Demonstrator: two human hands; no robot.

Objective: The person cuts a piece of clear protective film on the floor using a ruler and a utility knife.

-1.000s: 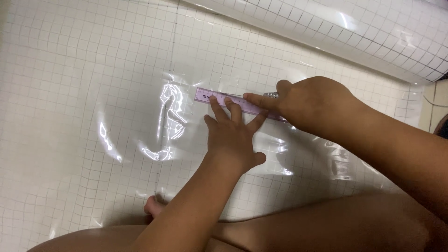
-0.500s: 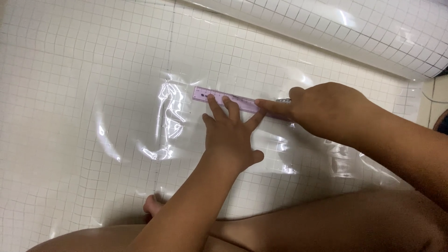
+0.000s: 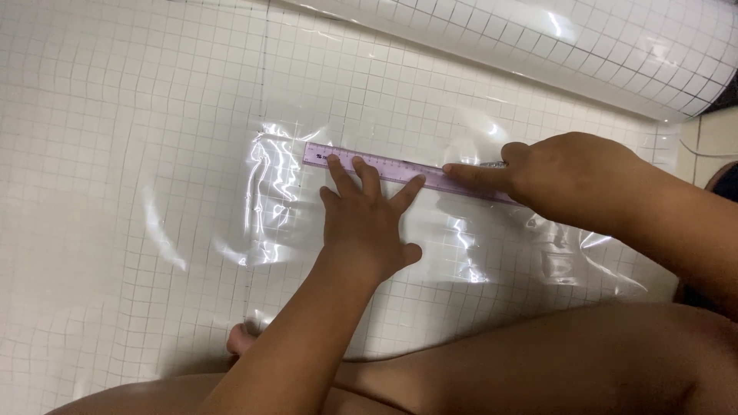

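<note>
Left hand [image 3: 367, 223] flat with fingers spread, pressing purple ruler [image 3: 400, 170] onto clear gridded sheet [image 3: 192, 154], right hand [image 3: 565, 180] clenched at ruler edge, index finger extended, held item unclear

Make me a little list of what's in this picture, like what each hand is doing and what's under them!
Left hand: flat, fingers spread, pressing down on the ruler
Right hand: index finger stretched along the ruler's edge; a thin tool seems tucked in it, too hidden to tell
Ruler: purple, see-through, lying slightly slanted
Sheet: clear shiny plastic with a grid of squares, spread flat, wrinkled near the hands
Roll: the rest of the sheet, rolled up at the top right
Legs: the person's bare legs at the bottom
</note>
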